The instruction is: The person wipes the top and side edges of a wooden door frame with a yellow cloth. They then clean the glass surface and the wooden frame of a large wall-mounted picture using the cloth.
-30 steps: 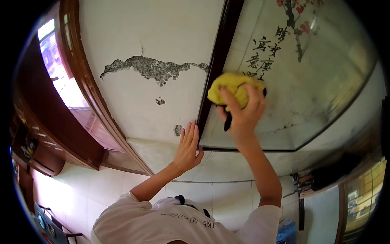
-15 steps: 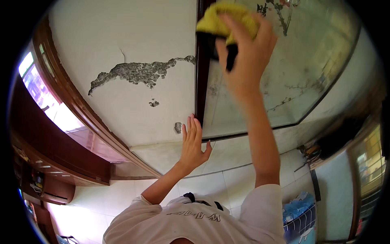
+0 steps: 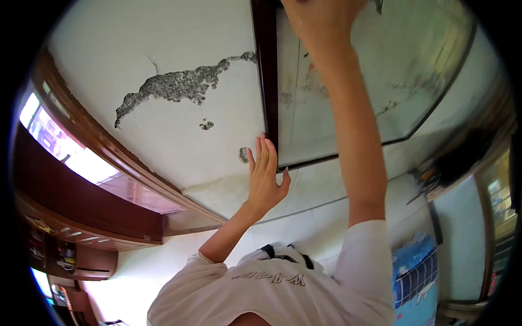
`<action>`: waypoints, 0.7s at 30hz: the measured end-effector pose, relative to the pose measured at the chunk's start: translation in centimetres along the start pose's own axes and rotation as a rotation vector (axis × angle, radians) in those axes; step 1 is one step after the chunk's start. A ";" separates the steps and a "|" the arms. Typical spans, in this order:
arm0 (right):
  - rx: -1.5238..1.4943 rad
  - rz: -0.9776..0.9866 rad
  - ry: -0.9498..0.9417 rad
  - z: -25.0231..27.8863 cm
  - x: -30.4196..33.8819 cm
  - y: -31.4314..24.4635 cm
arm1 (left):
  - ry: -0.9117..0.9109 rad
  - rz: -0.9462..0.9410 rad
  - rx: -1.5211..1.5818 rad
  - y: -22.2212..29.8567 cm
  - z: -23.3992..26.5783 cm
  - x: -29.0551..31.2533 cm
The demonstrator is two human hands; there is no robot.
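Note:
My left hand point(image 3: 263, 176) lies against the lower left corner of a glass panel point(image 3: 321, 119) with a dark frame point(image 3: 265, 76). Its fingers are stretched upward along the frame's left side, and the thumb is held apart near the bottom edge. My right hand point(image 3: 326, 27) reaches high in front of the glass. The upper edge of the view cuts off its fingers, so what they hold is hidden. Faint painted branches and blossoms show on the panel.
Left of the frame, the white wall point(image 3: 157, 136) has a patch of peeled plaster point(image 3: 176, 87). A curved brown wooden window frame point(image 3: 109, 138) and dark cabinets point(image 3: 81, 217) stand at the left. Tiled floor point(image 3: 293, 225) lies below. A blue patterned cloth item point(image 3: 416, 277) is at lower right.
My right hand has moved up, taking its fingers and the yellow and black cloth they held out of view. My left hand keeps its place on the frame while the view has shifted.

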State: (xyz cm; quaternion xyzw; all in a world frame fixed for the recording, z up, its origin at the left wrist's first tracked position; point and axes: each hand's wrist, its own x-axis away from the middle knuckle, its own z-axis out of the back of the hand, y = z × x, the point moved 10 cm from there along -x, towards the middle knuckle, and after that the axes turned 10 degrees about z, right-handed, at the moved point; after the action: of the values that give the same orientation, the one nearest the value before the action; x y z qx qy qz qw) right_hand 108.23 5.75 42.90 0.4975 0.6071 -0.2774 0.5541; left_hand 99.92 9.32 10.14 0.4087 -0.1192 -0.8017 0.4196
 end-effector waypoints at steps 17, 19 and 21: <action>0.034 -0.348 -0.551 9.0 40.4 -5.0 | -0.169 -0.174 0.258 -1.4 1.3 -1.7; -0.023 -0.307 -0.480 8.9 38.5 -4.0 | -0.178 -0.184 0.225 -1.3 1.4 -1.7; 0.091 -0.265 -0.394 9.4 35.0 -0.5 | -0.179 -0.166 0.220 -1.7 1.3 -1.5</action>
State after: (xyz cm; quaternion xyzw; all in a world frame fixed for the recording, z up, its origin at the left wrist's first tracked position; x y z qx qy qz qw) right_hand 115.26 7.63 7.44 0.3740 0.5343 -0.4665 0.5976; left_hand 98.38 11.33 10.91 0.3874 -0.2091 -0.8490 0.2923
